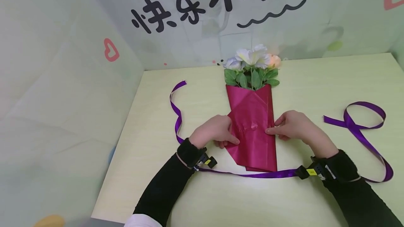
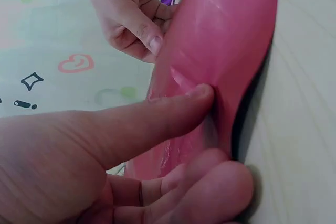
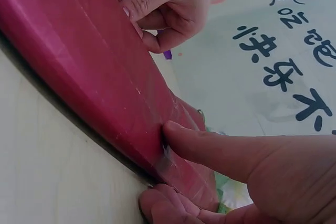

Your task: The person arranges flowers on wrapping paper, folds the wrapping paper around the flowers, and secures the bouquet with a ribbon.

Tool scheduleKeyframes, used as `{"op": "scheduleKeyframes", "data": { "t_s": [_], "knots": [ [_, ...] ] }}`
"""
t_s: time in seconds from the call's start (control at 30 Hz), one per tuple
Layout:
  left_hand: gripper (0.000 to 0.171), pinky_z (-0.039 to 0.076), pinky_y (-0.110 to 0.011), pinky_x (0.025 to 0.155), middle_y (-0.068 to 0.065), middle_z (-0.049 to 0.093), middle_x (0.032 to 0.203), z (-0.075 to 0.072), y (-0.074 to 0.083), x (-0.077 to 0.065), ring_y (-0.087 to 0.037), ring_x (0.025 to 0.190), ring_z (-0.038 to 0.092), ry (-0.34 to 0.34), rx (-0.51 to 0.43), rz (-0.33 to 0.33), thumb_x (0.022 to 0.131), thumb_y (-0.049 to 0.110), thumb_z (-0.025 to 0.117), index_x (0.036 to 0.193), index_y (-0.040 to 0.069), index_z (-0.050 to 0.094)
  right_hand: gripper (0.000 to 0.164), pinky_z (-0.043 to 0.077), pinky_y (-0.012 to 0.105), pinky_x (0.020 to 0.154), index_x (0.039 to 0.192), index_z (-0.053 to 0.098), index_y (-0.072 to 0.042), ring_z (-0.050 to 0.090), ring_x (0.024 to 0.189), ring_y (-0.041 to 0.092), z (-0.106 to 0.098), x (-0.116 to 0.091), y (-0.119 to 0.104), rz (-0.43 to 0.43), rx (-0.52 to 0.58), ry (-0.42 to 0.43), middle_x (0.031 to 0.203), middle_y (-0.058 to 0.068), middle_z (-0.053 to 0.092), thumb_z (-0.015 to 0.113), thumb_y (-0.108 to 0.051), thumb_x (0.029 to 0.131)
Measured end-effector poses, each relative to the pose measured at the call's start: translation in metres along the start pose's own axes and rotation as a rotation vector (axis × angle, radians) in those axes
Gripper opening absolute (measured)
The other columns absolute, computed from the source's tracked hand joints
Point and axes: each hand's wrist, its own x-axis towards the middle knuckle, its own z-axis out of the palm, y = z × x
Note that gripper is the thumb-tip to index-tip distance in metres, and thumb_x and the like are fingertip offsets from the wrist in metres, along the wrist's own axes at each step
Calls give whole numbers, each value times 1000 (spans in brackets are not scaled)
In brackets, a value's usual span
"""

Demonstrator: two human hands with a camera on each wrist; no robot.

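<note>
A bouquet of pale flowers lies in the middle of the table, wrapped in magenta paper. My left hand pinches the wrap's left edge, thumb on top and fingers underneath. In the left wrist view the left hand has its thumb pressed into the magenta paper. At the wrap's right edge my right hand pinches it the same way. In the right wrist view the right hand grips the paper. A purple ribbon runs under the wrap's lower tip.
The ribbon curls up on the left and loops on the right of the pale yellow table. A printed backdrop stands behind the table, and a plain wall panel closes the left side. The table's left edge lies near my left arm.
</note>
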Motion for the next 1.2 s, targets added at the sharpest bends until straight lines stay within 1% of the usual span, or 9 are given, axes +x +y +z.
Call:
{"op": "scheduleKeyframes", "data": {
  "t_s": [0.13, 0.27, 0.33, 0.47, 0.6, 0.77, 0.93, 1.07, 1.2],
  "knots": [
    [36, 62, -35, 54, -9, 69, 64, 0, -2, 1, -24, 54, 71, -20, -18, 2, 90, 31, 93, 80, 7, 68, 54, 50, 33, 64, 107, 66, 3, 64, 69, 21, 5, 1, -4, -6, -28, 11, 76, 9, 68, 88, -44, 92],
    [42, 61, -34, 54, -9, 68, 62, -1, -5, 5, -24, 52, 70, -51, -11, 18, 92, 37, 90, 72, 7, 69, 58, 50, 34, 63, 111, 61, 4, 63, 69, 21, 8, 0, -5, -21, -23, 12, 78, 9, 67, 88, -44, 93],
    [47, 61, -34, 54, -9, 69, 62, 0, -7, 6, -24, 53, 70, -68, -10, 18, 94, 44, 87, 72, 7, 70, 59, 53, 34, 65, 115, 59, 6, 66, 70, 21, 9, -1, -5, -30, 18, 5, 82, 10, 70, 88, -42, 93],
    [56, 62, -35, 56, -10, 71, 64, 0, -8, 8, -26, 55, 72, -75, -27, -5, 100, 56, 77, 75, 6, 70, 69, 62, 34, 69, 129, 49, 10, 72, 69, 22, 13, 0, -1, -60, 156, -37, 94, 14, 73, 88, -37, 95],
    [57, 62, -35, 55, -10, 71, 63, 1, -8, 9, -26, 54, 73, -49, -33, -16, 101, 55, 77, 74, 5, 70, 79, 65, 36, 69, 140, 39, 12, 74, 68, 25, 16, 3, 2, -75, 265, -73, 98, 17, 73, 87, -32, 96],
    [53, 59, -32, 51, -7, 68, 61, 4, -5, 8, -23, 50, 70, 15, 23, -17, 97, 54, 82, 74, 8, 67, 78, 66, 37, 71, 140, 42, 14, 75, 77, 24, 20, 5, 4, -75, 304, -74, 106, 21, 71, 87, -32, 96],
    [50, 54, -29, 49, -4, 60, 58, 6, -4, 10, -20, 46, 65, 59, 79, 12, 95, 52, 84, 76, 10, 64, 76, 66, 37, 76, 139, 43, 14, 78, 84, 24, 28, 5, 1, -87, 344, -56, 114, 25, 72, 86, -30, 96],
    [47, 51, -27, 48, -2, 58, 58, 5, -4, 12, -18, 45, 62, 58, 93, 27, 95, 50, 85, 78, 11, 64, 74, 64, 33, 81, 139, 38, 12, 80, 88, 24, 34, 4, -2, -115, 383, -24, 119, 28, 70, 85, -26, 97],
    [49, 52, -28, 50, -2, 57, 57, 2, -2, 10, -19, 46, 63, 45, 102, 36, 97, 50, 82, 75, 11, 62, 81, 63, 30, 85, 146, 31, 14, 79, 94, 24, 40, 6, -2, -120, 444, -14, 128, 32, 65, 84, -22, 97]
  ]
}}
